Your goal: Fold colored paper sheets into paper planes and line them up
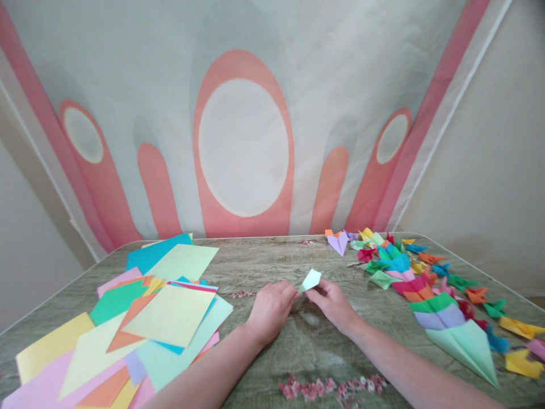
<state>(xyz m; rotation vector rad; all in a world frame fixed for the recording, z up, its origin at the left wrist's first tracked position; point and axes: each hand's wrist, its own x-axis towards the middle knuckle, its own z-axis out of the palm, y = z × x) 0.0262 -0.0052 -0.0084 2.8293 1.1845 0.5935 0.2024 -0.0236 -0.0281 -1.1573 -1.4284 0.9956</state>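
Observation:
Between my two hands, just above the table, is a small piece of folded pale green paper (311, 279). My left hand (275, 307) has its fingers closed on the paper's lower left end. On the other side, my right hand (330, 301) pinches the paper's right edge between thumb and fingers. The paper's upper part is a light, angular flap that sticks up between the hands. My fingers hide its lower part, so I cannot make out the full folded shape.
Loose coloured paper sheets (170, 315) lie in an overlapping pile on the left of the wood-patterned table (251, 258). Rows of folded paper planes (464, 346) and small folded paper figures (477, 295) cover the right side. A printed cloth backdrop (242, 147) hangs behind the table.

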